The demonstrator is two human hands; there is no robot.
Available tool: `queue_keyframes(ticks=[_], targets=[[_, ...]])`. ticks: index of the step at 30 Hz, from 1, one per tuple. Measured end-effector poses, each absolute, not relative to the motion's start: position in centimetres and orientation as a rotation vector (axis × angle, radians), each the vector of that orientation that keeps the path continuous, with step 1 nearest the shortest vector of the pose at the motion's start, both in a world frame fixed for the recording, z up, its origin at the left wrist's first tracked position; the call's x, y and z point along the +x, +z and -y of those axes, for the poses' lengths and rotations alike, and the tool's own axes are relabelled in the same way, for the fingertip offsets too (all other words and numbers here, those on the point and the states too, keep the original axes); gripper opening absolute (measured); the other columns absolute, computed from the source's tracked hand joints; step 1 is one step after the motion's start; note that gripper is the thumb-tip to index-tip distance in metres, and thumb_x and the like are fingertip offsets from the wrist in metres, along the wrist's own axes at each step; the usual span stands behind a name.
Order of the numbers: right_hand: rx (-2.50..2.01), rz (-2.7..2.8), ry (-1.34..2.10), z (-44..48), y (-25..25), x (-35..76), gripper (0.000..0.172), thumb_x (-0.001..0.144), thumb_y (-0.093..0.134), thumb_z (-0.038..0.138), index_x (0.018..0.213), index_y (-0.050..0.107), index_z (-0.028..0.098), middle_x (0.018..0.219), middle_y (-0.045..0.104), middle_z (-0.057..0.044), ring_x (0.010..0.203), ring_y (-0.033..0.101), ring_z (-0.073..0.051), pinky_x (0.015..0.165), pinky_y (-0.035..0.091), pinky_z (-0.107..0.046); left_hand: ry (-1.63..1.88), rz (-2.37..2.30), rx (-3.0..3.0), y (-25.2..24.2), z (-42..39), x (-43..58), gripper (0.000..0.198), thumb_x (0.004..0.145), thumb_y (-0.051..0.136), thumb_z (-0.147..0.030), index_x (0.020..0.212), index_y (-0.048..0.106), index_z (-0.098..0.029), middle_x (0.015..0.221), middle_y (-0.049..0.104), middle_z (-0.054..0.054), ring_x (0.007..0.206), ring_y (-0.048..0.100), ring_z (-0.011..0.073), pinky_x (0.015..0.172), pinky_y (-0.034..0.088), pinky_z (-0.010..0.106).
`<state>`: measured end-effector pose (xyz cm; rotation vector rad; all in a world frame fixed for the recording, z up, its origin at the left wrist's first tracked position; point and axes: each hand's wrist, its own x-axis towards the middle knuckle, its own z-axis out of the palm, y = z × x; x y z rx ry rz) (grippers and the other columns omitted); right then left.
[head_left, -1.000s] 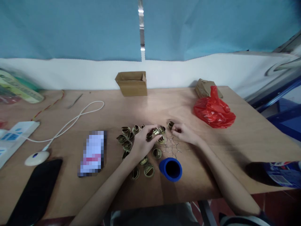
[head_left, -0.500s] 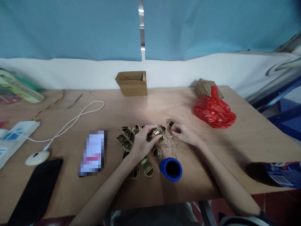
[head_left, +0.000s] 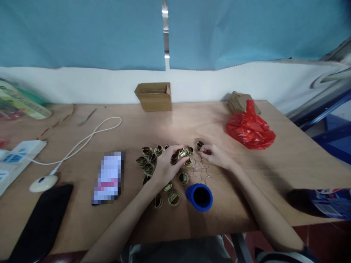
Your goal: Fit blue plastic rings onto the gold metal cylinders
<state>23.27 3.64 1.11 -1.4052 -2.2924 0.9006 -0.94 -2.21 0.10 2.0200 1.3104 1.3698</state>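
My left hand (head_left: 168, 164) is curled around a small brass-coloured metal piece (head_left: 181, 153), thumb and fingers on either side of it. Several round brass-coloured metal pieces with upright flaps (head_left: 173, 198) lie about that hand, some partly hidden beneath it. My right hand (head_left: 214, 155) is pinched closed just over the thin curved wires (head_left: 199, 171) spread on the table; whatever its fingertips hold is too small to make out. Just beyond those fingertips lies one more round brass-coloured piece (head_left: 199, 145). A blue cylindrical cup (head_left: 190, 191) stands nearer to me.
On the wooden table (head_left: 109, 226), a blurred-screen phone (head_left: 108, 177) and a black phone (head_left: 41, 223) lie left, by a white cable (head_left: 90, 137) and power strip (head_left: 24, 157). An open cardboard box (head_left: 156, 102) stands behind; a red bag (head_left: 251, 129) and a bottle (head_left: 323, 202) are right.
Almost nothing differs. My right hand's fingertips have shifted very slightly, while the left hand keeps its place with the brass-coloured piece.
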Motion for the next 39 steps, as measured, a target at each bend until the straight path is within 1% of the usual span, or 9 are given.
queue_keyframes(ticks=[7,15,28,33,35,39], targets=[[-1.401,2.326,0.848,-3.7,0.93,23.42,0.028,0.092,0.056,0.036,0.071,0.062,0.018,0.061,0.055,0.002,0.055,0.044,-0.012,0.055,0.032,-0.026,1.366,-1.307,2.02,0.18,2.2,-0.95,0.037,0.086,0.077,-0.023,0.12,0.062,-0.023,0.111,0.075,0.006,0.1,0.073,0.0202,0.089,0.061,0.036],[-1.385,2.361,0.801,-3.62,1.13,23.46,0.029,0.094,0.053,0.037,0.073,0.063,0.019,0.061,0.056,0.001,0.054,0.045,-0.012,0.056,0.032,-0.027,1.37,-1.303,2.026,0.2,2.16,-0.94,0.036,0.087,0.076,-0.024,0.12,0.062,-0.023,0.111,0.075,0.006,0.101,0.073,0.0209,0.089,0.062,0.037],[-1.41,2.36,0.798,-3.6,1.23,23.39,0.025,0.093,0.054,0.035,0.074,0.06,0.02,0.062,0.055,0.002,0.054,0.046,-0.012,0.055,0.032,-0.026,1.373,-1.309,2.034,0.21,2.19,-0.99,0.037,0.087,0.076,-0.024,0.121,0.062,-0.023,0.112,0.075,0.006,0.101,0.074,0.0207,0.089,0.062,0.036],[-1.398,2.338,0.799,-3.54,1.69,23.43,0.028,0.093,0.053,0.033,0.069,0.055,0.02,0.059,0.054,0.002,0.053,0.044,-0.012,0.055,0.031,-0.027,1.375,-1.304,2.039,0.25,2.19,-0.95,0.037,0.087,0.076,-0.024,0.121,0.062,-0.023,0.111,0.075,0.006,0.101,0.074,0.0209,0.089,0.062,0.036],[-1.399,2.329,0.849,-3.55,1.82,23.57,0.031,0.094,0.052,0.035,0.066,0.052,0.02,0.057,0.055,0.002,0.052,0.045,-0.012,0.054,0.032,-0.027,1.377,-1.305,2.041,0.23,2.18,-0.92,0.037,0.087,0.076,-0.024,0.12,0.062,-0.023,0.112,0.075,0.006,0.101,0.074,0.0209,0.089,0.062,0.036],[-1.425,2.275,1.145,-3.64,1.86,24.03,0.035,0.096,0.05,0.041,0.068,0.051,0.02,0.055,0.064,0.001,0.048,0.052,-0.011,0.053,0.035,-0.025,1.384,-1.298,2.048,0.19,2.17,-0.91,0.037,0.086,0.076,-0.023,0.12,0.062,-0.023,0.112,0.075,0.006,0.101,0.074,0.0204,0.089,0.061,0.035]])
